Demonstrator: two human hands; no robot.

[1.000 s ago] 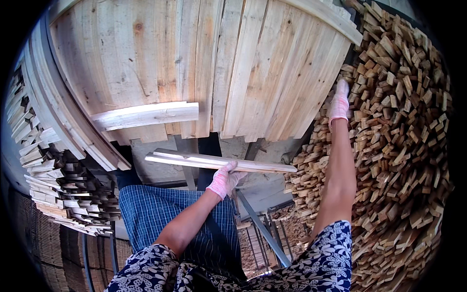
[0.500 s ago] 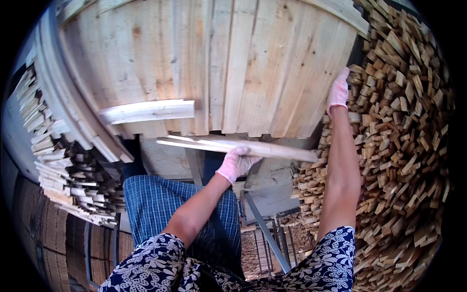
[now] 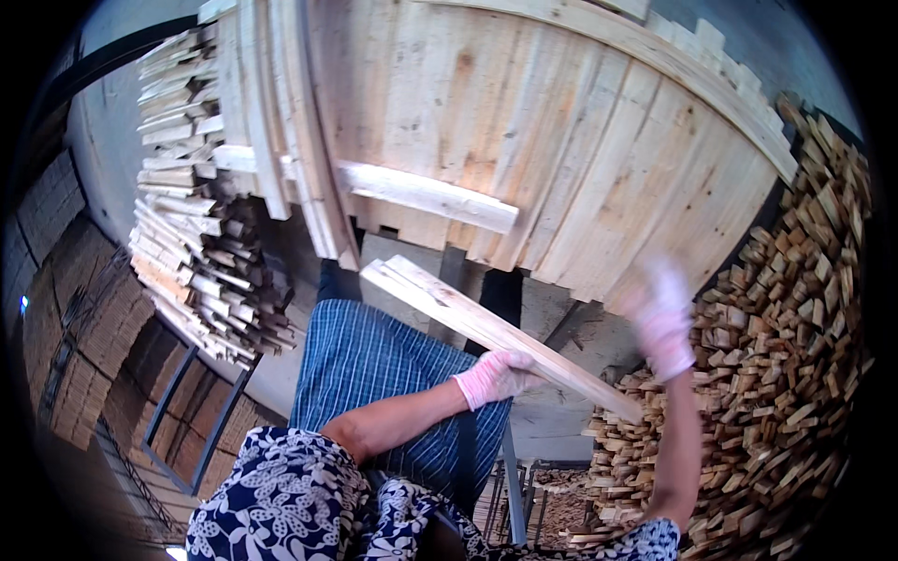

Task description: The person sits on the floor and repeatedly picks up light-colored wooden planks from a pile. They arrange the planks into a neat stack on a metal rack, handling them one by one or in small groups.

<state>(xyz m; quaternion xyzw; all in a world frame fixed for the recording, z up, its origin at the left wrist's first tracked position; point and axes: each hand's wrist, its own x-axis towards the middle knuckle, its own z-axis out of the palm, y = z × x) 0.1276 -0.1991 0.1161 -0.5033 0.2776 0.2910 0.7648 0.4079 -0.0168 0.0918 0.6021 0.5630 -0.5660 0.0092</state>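
since the earlier frame the right hand [image 3: 662, 323] has come back from the bench's right edge to its near right corner, and the held wood strips [image 3: 449, 306] slope more steeply, though the whole view has turned as well.

the strips, at least two laid lengthwise against each other, are in the air off the near edge of the bench [image 3: 533, 122]. their long axis runs crosswise to the bench's planks: one end points up and left, just short of the near edge, the other down and right, in front of the right-hand wood pile [image 3: 776, 355]; whether it touches the pile i cannot tell. the left hand [image 3: 496, 379], in a pale pink glove, grips them right of their middle, its fingers curled around the near side.

the right hand, gloved alike, is smeared by motion; i cannot tell whether its fingers are spread or pinching anything.

a short board [image 3: 426, 196] lies across the planks near the bench's near edge, toward the left. long boards [image 3: 304, 122] run along its left edge, and a long batten [image 3: 617, 39] follows the far edge. beyond the left edge is a pile of split strips [image 3: 182, 271]. a blue checked cloth [image 3: 374, 365] covers the lap below the near edge.
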